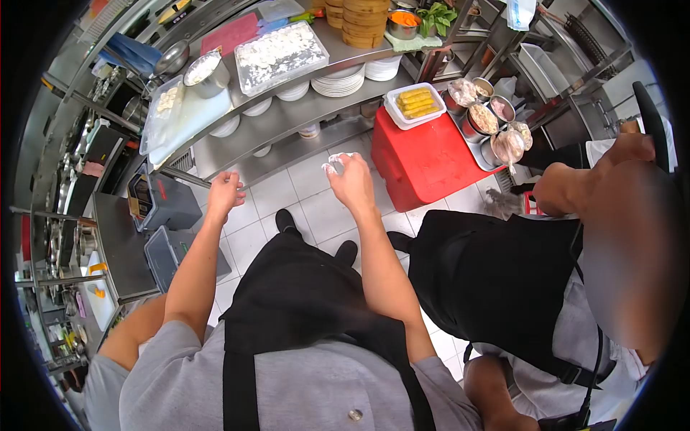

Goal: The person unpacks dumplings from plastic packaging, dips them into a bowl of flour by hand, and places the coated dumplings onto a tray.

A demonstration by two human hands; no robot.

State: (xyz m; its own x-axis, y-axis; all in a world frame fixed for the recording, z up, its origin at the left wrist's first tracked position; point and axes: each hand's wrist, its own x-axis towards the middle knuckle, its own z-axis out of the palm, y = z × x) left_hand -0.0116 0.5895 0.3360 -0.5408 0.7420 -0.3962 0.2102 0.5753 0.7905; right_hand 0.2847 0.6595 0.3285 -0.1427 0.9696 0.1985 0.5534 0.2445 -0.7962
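Observation:
My left hand [226,192] hangs in the air over the tiled floor, its fingers loosely bent and apart, with no object visible in it. Also raised over the floor, my right hand [352,181] has white residue on its thumb and fingertips; the fingers are curved with a gap between them and hold nothing I can see. Beyond the hands stands a steel counter [284,85]. On it are a clear tray of white pieces [282,56], a metal pot with white contents [206,75] and a smaller clear container [164,108]. Neither hand touches them.
A red cooler box [420,161] to the right bears a tub of yellow rolls [418,104] and a tray with several filled metal pots [481,118]. Close on my right stands a person in a black apron [496,273]. Grey bins [172,251] sit at left; bamboo steamers [368,23] stand at the back.

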